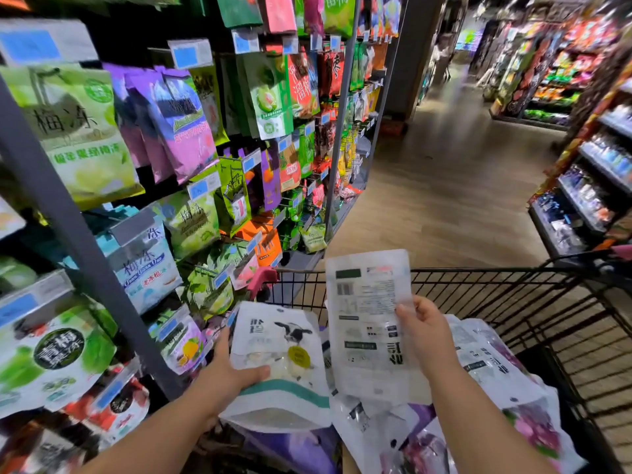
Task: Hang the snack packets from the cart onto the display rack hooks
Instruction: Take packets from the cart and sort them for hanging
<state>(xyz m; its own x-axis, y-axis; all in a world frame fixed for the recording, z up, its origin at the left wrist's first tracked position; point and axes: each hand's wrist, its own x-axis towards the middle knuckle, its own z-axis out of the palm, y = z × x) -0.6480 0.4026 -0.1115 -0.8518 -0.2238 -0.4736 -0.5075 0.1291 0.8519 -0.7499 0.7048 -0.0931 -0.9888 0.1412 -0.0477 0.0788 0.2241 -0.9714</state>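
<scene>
My left hand (232, 367) grips a white snack packet (280, 340) with a cow picture and a teal band, face up, above the cart's left side. My right hand (425, 333) holds a second white packet (367, 313) by its right edge, back side with printed text toward me, raised above the black wire cart (513, 289). More white and purple packets (492, 367) lie piled in the cart under both hands. The display rack (191, 138) with hooks full of hanging packets stands to the left.
A grey upright post (68, 213) of the rack rises close at the left. Blue price tags (189, 54) sit at the hook ends. The wood-floor aisle (444, 186) runs ahead. Shelves of goods (588, 179) line the right side.
</scene>
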